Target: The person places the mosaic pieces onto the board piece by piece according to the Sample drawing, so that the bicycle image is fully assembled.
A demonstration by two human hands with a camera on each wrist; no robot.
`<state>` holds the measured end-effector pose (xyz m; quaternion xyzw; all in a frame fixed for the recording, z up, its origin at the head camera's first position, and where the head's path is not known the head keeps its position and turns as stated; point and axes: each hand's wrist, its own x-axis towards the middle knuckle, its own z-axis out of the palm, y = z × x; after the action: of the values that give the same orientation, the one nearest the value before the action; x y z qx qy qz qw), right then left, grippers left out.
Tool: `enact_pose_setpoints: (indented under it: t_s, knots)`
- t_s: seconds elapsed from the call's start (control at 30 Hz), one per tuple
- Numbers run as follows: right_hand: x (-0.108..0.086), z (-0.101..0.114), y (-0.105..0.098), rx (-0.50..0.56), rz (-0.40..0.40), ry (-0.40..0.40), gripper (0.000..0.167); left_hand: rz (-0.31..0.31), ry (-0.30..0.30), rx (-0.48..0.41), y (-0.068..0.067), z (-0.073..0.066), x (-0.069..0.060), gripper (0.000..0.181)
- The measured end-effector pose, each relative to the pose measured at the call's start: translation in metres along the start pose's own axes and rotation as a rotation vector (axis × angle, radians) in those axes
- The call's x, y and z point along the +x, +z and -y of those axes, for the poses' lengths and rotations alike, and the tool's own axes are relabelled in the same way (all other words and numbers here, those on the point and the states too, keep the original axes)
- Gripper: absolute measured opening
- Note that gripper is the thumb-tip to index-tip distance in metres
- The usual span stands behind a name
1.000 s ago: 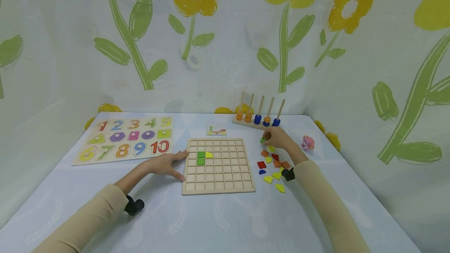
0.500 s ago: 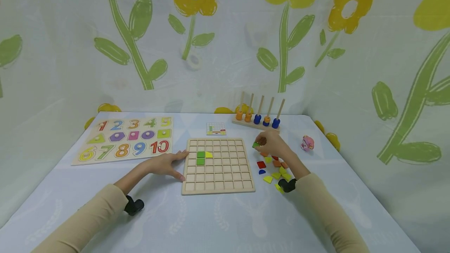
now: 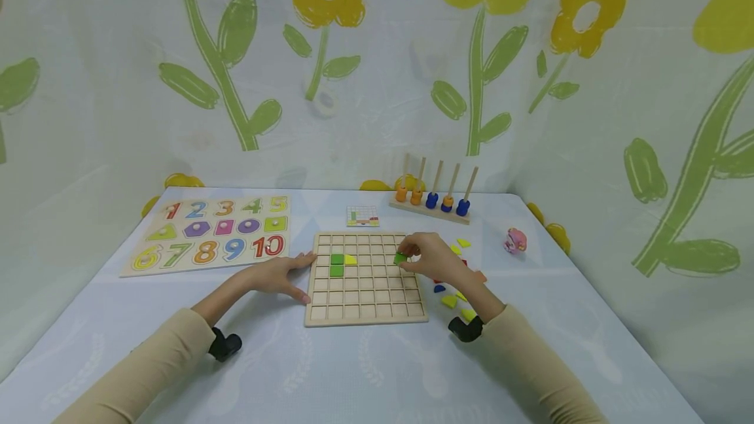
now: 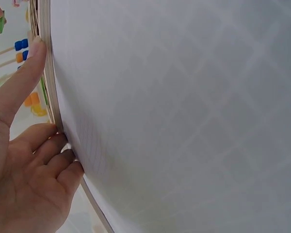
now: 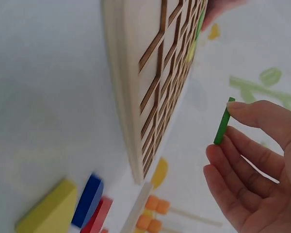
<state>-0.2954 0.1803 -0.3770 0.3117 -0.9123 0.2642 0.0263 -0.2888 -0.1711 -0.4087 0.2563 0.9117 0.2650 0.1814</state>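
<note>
My right hand (image 3: 434,259) pinches a green square tile (image 3: 400,258) between thumb and fingers, over the right part of the wooden grid board (image 3: 367,296). In the right wrist view the tile (image 5: 223,124) is held edge-on, apart from the board. Against the board's left edge rests my left hand (image 3: 273,276), thumb and fingers spread; its thumb (image 4: 25,75) touches the rim in the left wrist view. Two green squares (image 3: 336,271) lie in the board's left cells, one above the other. A yellow quarter-round piece (image 3: 350,259) sits right of the upper one.
Loose yellow (image 3: 449,301), red, orange and blue (image 3: 439,288) pieces lie right of the board, partly behind my right hand. A small pattern card (image 3: 362,216) and a peg abacus (image 3: 430,212) stand behind. A number puzzle (image 3: 206,271) is left, a pink toy (image 3: 515,241) far right.
My right hand has carried the green tile leftward from beside the loose pieces to over the board's right side. The left hand has stayed at the board's edge.
</note>
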Motion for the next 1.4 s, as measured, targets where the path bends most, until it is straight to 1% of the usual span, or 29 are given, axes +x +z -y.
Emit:
enact_pose_setpoints:
  t_s: [0.2,0.3,0.43,0.73,0.83,0.97,1.2,1.4]
  knots:
    - [0.005,0.022,0.012,0.024,0.029,-0.058,0.016,0.002,-0.005,0.003,0.000,0.001,0.001,0.102]
    - [0.010,0.030,0.020,0.025,0.046,-0.070,0.016,0.000,-0.010,0.007,0.000,0.001,0.002,0.102]
    - [0.020,0.039,0.032,0.036,0.073,-0.064,0.016,-0.001,-0.014,0.006,0.001,0.002,0.002,0.103]
    - [0.041,0.058,0.057,0.005,0.138,-0.056,0.018,0.003,-0.010,-0.006,0.001,0.002,0.002,0.101]
    - [0.047,0.062,0.063,0.018,0.160,-0.053,0.018,0.003,-0.008,-0.007,0.002,0.003,0.002,0.101]
    - [0.053,0.067,0.068,0.022,0.193,-0.051,0.016,0.001,-0.006,-0.009,0.002,0.003,0.002,0.101]
    - [0.061,0.076,0.074,-0.027,0.250,-0.049,0.011,0.006,-0.006,-0.019,0.001,0.002,0.001,0.101]
    - [0.063,0.079,0.075,-0.053,0.268,-0.047,0.011,0.006,-0.008,-0.021,0.001,0.001,0.001,0.101]
